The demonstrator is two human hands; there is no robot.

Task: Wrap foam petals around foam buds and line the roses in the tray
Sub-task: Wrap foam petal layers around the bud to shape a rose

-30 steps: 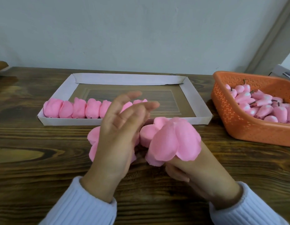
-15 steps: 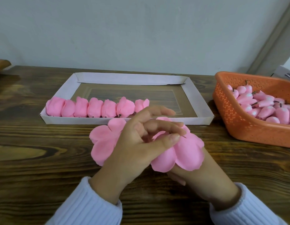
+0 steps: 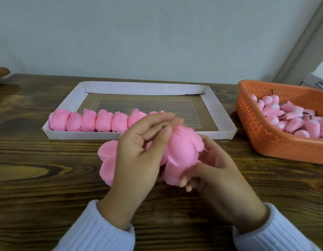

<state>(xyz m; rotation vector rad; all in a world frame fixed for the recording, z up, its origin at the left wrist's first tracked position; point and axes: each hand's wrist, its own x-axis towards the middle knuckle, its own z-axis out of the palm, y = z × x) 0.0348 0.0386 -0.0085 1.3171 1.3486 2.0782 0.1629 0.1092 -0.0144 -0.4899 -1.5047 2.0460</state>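
Observation:
Both hands meet over the table in front of the tray. My right hand [image 3: 216, 171] holds a pink foam rose [image 3: 182, 149] from below, its petals curled upward into a cup. My left hand [image 3: 139, 153] presses on those petals from the left with fingers and thumb. The bud inside is hidden. Loose pink foam petals [image 3: 107, 160] lie on the table under my left hand. A white cardboard tray [image 3: 218, 113] holds a row of several finished pink roses [image 3: 95, 120] along its near edge, from the left corner toward the middle.
An orange plastic basket [image 3: 265, 140] at the right holds several pink foam buds [image 3: 291, 116] with dark stems. The wooden table [image 3: 39, 187] runs to a pale wall behind. A brown object [image 3: 0, 72] sits at the far left edge.
The flat petals in my right hand have been folded up into a cupped rose shape. My left hand moved right onto them, uncovering the loose petals on the table.

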